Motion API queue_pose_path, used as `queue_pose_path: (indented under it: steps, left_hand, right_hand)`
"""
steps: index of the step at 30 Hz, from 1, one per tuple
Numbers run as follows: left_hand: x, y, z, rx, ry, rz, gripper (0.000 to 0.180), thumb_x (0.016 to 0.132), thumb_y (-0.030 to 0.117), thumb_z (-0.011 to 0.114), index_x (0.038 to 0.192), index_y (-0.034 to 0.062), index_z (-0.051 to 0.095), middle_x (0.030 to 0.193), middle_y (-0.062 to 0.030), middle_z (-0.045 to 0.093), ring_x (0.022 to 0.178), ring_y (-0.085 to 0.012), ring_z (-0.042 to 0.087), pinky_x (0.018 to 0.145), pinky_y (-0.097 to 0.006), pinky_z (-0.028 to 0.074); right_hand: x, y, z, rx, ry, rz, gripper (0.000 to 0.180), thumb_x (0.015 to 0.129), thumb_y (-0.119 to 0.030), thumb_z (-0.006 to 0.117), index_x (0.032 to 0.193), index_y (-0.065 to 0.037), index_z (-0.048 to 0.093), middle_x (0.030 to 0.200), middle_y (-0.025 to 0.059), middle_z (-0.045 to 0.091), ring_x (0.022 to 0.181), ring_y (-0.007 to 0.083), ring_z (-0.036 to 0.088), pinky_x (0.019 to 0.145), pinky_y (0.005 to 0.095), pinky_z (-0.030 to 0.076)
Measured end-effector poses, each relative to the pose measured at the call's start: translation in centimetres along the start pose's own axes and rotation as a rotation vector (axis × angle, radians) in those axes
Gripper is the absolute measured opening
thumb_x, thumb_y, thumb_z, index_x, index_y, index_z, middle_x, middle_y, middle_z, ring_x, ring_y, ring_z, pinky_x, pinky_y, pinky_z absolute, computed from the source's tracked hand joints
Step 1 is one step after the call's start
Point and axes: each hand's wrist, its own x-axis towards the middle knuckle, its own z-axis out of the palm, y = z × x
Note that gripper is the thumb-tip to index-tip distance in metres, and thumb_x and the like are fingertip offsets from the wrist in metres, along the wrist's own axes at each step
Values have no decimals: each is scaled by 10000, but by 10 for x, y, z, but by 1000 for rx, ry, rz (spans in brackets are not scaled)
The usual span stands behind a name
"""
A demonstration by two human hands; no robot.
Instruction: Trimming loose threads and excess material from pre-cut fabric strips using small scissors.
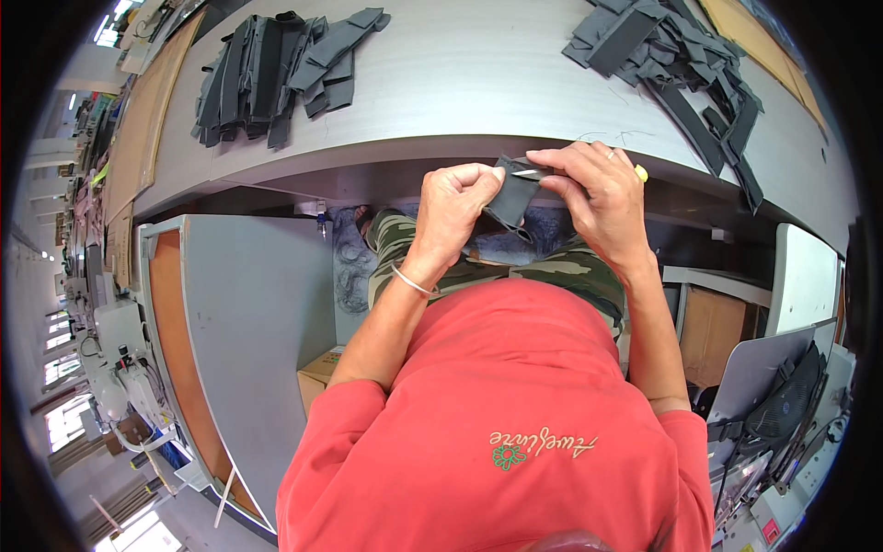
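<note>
My left hand (457,204) is closed in a pinch on the upper left edge of a dark grey fabric strip (511,198). The strip hangs down folded between my hands, just off the table's near edge, with its lower end above my lap. In my closed right hand (598,189) is a small tool that looks like thread snips (531,173). Its pointed metal tip lies against the strip's upper edge, close to my left fingertips. A yellow end shows past the back of my right hand; the rest of the tool is hidden in my fingers.
On the pale table (460,74) lie a fanned stack of dark grey strips (267,78) at left and a tangled heap of strips (676,69) at right. A grey cabinet panel (258,285) stands left of my legs. A black mesh bag (786,396) is at the right.
</note>
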Motion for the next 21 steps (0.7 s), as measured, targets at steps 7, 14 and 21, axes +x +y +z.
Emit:
queue_pose_path:
  steps: [7,14,21]
  left_hand:
    - [0,-2,-6,165,-8,-8,269,945,199,562,826,-15,672,690,-95,675,578,-113,632,541,-230,496]
    - [0,4,-5,-98,-2,-80,272,917,151,587,732,-36,657,652,-68,645,553,-114,610,516,-240,482]
    - [-1,5,-5,-121,8,-89,275,911,155,592,716,-27,656,647,-52,635,532,-102,582,498,-234,452]
  right_hand:
    - [-1,0,1,-58,20,-6,162,786,-126,682,946,-147,695,775,-23,642,696,187,562,644,303,374]
    - [-8,2,-9,66,24,77,159,786,-96,674,938,-135,702,765,-4,643,684,182,547,637,297,370]
    - [-11,6,-13,-35,17,-38,177,756,-91,693,925,-146,701,706,-14,592,635,180,493,609,313,332]
